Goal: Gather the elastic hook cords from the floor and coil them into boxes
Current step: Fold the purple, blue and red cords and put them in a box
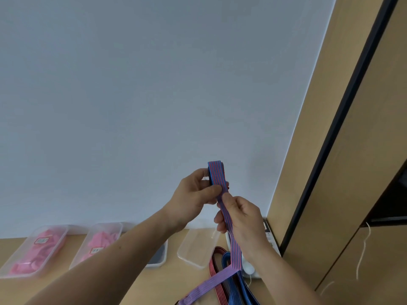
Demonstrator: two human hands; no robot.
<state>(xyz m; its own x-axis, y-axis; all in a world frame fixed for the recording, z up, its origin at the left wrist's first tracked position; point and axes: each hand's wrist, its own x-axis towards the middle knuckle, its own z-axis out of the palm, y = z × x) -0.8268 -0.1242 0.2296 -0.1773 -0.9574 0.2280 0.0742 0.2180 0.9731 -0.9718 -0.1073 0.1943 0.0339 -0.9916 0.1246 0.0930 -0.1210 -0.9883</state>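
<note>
A flat blue-and-red striped elastic cord (217, 177) is held up in front of the white wall. My left hand (193, 192) pinches a small folded coil of it at the top. My right hand (239, 216) grips the strap just below, and the cord hangs down from it to the floor. Its lower stretch looks lilac (211, 285). More cords, a red-striped one (217, 274) and a blue one (234, 289), lie on the floor under my hands. No hook is visible.
Two lidded clear boxes with pink contents (37, 249) (98, 245) stand by the wall at left. A dark-filled box (158, 256) and an empty clear box (196, 247) sit further right. A wooden cabinet (352, 172) rises at right; a white device (251, 269) lies by it.
</note>
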